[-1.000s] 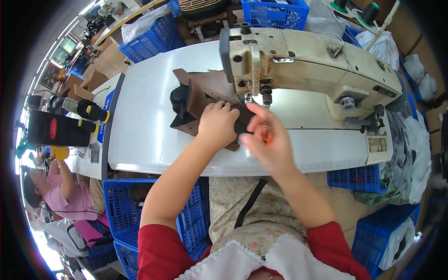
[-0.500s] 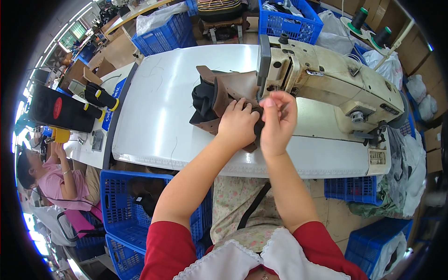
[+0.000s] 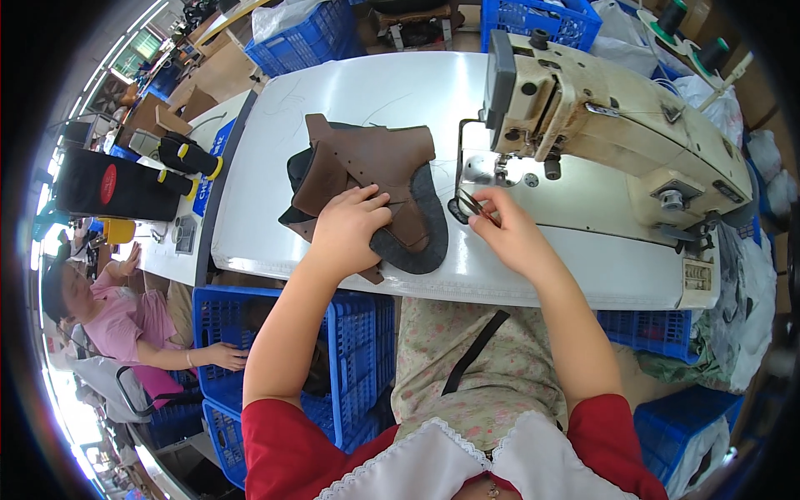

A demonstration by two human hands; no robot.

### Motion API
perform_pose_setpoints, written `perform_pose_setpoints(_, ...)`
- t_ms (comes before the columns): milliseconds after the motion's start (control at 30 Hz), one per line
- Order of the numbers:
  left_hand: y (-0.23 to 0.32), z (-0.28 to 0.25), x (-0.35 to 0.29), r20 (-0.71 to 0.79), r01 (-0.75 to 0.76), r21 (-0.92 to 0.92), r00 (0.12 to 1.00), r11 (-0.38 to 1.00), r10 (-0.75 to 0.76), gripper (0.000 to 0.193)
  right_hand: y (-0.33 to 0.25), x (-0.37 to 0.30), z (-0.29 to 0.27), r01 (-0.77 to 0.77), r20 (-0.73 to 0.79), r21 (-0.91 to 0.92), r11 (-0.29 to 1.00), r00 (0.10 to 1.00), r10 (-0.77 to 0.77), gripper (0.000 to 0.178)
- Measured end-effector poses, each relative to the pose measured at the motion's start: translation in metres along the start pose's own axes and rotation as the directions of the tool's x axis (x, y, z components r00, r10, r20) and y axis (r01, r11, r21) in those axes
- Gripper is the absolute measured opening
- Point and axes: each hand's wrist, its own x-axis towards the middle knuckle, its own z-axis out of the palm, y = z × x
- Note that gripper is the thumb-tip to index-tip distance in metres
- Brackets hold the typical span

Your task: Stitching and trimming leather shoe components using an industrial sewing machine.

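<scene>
A brown leather boot upper (image 3: 392,154) with a dark grey lining edge lies on the white sewing table, left of the sewing machine's needle area. My left hand (image 3: 352,225) rests over it, fingers bent on the leather and thumb out of sight. Between the fingertips of my right hand (image 3: 510,229) is a small pair of metal thread snips (image 3: 477,206), pointing toward the upper. The right hand is apart from the leather, just in front of the needle area. Above it stands the cream sewing machine (image 3: 617,117), its presser foot (image 3: 502,169) bare of leather.
Blue crates (image 3: 350,333) stand below the table's front edge, with another crate (image 3: 304,37) behind. At the left a co-worker in a pink top (image 3: 137,325) sits by a second table with black thread cones (image 3: 187,158). Green-topped thread spools (image 3: 669,21) stand at the upper right.
The upper has come away from the needle area, leftward, and lies flatter under my left hand. My right hand has moved lower, and the snips now show. The co-worker's hand has reached to the crate.
</scene>
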Motion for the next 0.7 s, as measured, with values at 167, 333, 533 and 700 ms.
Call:
perform_pose_setpoints(167,0.002,0.003,-0.001,-0.034,-0.051,0.050,0.998,0.997,0.053,0.037,0.007,0.019,0.025,0.167,-0.025,-0.246,0.955,0.984,-0.178,0.032)
perform_pose_setpoints(333,0.002,0.004,-0.005,-0.036,-0.054,0.055,0.998,0.997,0.056,0.037,-0.021,0.036,0.028,0.005,0.045,-0.355,0.935,0.999,0.012,0.025)
perform_pose_setpoints(533,0.006,0.003,-0.007,-0.023,-0.058,0.058,0.998,0.997,0.059,0.034,-0.023,0.042,0.032,-0.044,0.027,-0.447,0.893,0.998,0.062,0.027)
perform_pose_setpoints(700,0.006,0.004,-0.008,-0.027,-0.057,0.061,0.998,0.997,0.059,0.033,-0.028,0.045,0.038,-0.085,-0.021,-0.410,0.908,0.996,0.083,0.023)
